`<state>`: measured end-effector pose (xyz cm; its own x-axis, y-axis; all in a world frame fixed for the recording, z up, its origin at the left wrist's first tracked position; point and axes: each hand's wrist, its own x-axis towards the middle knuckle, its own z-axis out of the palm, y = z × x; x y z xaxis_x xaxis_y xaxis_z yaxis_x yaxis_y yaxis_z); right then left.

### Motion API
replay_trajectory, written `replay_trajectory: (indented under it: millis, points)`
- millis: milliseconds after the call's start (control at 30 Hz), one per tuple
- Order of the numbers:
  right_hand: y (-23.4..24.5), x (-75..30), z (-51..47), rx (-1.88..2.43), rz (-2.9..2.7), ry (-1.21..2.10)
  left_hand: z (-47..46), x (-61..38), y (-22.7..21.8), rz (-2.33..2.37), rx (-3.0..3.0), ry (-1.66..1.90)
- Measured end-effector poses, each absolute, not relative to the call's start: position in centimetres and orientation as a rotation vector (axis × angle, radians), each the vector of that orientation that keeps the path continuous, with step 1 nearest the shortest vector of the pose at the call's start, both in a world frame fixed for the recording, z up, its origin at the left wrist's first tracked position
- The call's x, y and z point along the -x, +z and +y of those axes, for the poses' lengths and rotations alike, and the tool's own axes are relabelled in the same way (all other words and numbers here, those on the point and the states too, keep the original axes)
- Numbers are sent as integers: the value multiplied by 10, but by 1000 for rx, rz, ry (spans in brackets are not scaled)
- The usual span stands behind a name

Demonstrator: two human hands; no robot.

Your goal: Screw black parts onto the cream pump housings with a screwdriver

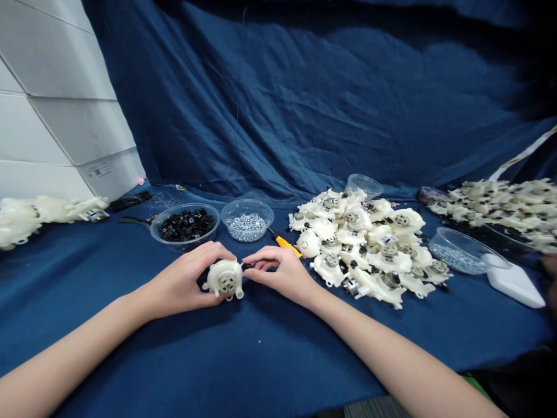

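Note:
My left hand (191,280) is wrapped round a cream plastic housing with a round motor set in it (227,282), held just over the blue cloth. Between the thumb and fingertips of my right hand (282,273) is a small black plastic part (247,266), at the housing's right side; whether it is seated there I cannot tell. Behind my hands stands a clear bowl of black parts (185,225). Beside it is a clear bowl of small silver screws (247,222). A screwdriver with a yellow handle (286,244) lies right of that bowl.
A big heap of similar cream housings (365,241) lies to the right, with another heap (505,206) beyond. Near them are a second bowl of screws (461,252) and a white block (516,281). More housings (47,215) lie at left below white boxes (56,98).

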<state>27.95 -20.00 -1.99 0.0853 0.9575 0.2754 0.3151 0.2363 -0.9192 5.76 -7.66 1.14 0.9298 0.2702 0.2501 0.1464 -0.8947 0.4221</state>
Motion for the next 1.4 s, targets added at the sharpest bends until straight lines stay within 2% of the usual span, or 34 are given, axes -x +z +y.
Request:
replay_trajectory:
  millis: [1033,1400]
  points:
    - [-14,-278,-203,1280,-1567,642,-78,-60,10,324,-2601,447]
    - [-13,-278,-204,1303,-1511,666,-75,-60,12,323,-2648,327]
